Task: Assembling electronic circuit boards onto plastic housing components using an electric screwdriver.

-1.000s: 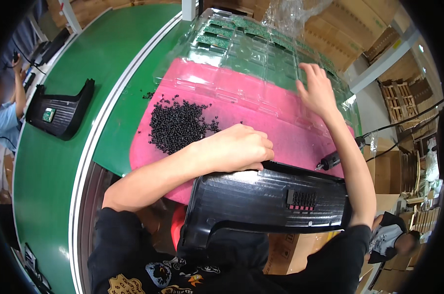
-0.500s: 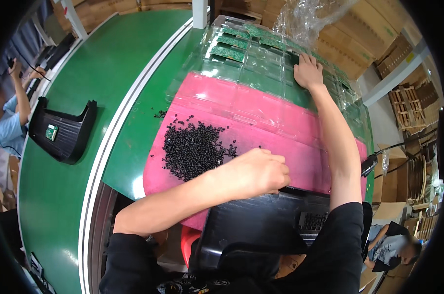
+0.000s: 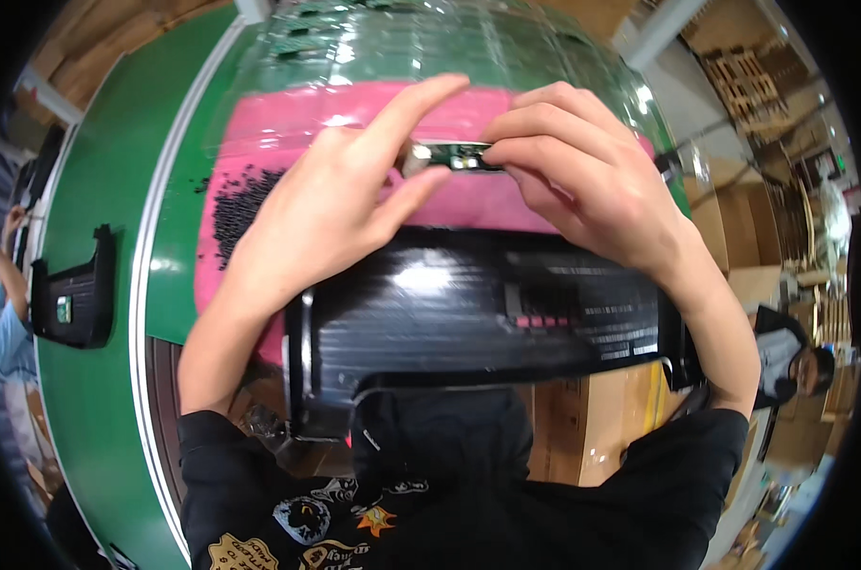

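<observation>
A small green circuit board (image 3: 461, 156) is pinched in my right hand (image 3: 587, 176), above the pink mat (image 3: 430, 114). My left hand (image 3: 340, 195) is at the board's left end with its thumb and index finger spread apart. A curled fingertip shows beside that end; whether it touches the board I cannot tell. Below both hands, a black plastic housing (image 3: 449, 304) with ribs and slots lies near my body. Small black screw-like parts (image 3: 236, 214) are heaped on the mat, partly hidden by my left forearm.
Clear plastic trays (image 3: 383, 47) with green boards lie at the far side. On the green table to the left, beyond a white rail (image 3: 160, 190), rests another black housing (image 3: 74, 318) holding a board. One person (image 3: 12, 304) is at left, another (image 3: 791, 356) at right.
My right hand has come back from the far trays and now has a circuit board. My left hand has risen from a closed posture over the mat and spread its thumb and index finger.
</observation>
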Available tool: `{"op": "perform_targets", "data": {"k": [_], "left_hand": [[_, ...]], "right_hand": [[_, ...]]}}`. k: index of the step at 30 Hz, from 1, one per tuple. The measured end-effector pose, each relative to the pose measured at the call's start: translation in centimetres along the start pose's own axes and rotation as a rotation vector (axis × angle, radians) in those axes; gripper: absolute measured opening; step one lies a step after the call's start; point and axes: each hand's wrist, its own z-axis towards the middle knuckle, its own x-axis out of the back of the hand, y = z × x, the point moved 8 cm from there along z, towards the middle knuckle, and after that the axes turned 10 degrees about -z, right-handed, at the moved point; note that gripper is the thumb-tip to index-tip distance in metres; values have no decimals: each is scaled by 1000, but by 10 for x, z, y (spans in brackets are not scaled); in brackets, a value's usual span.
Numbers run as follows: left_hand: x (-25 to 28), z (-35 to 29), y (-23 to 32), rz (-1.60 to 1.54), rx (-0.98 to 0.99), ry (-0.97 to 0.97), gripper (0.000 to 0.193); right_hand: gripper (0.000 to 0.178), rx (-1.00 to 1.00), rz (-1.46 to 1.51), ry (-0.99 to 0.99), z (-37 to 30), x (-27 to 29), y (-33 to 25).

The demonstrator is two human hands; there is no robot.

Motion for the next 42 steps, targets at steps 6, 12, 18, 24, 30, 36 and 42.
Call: {"op": "perform_targets", "data": {"k": [6,12,18,24,30,36,42], "left_hand": [[-23,7,27,-453,-94,-53,37],[-55,6,39,-642,-30,-285,40],[-65,6,27,-639,-15,-218,62],[-94,-6,11,-168,-10,-402,58],[-115,-10,-5,-43,12,-476,56],[-120,-11,-8,47,50,-529,55],[-118,-10,-8,52,94,-539,56]], "right_hand": [[59,-212,-99,37,-40,45,-9],[62,-344,-159,126,-93,71,-8],[54,-667,154,103,-136,56,-10],[53,-950,477,-40,-182,3,-13],[50,-943,445,-180,-189,-9,-16],[50,-892,345,-242,-184,-11,-19],[53,-926,355,-244,-186,-14,-17]]}}
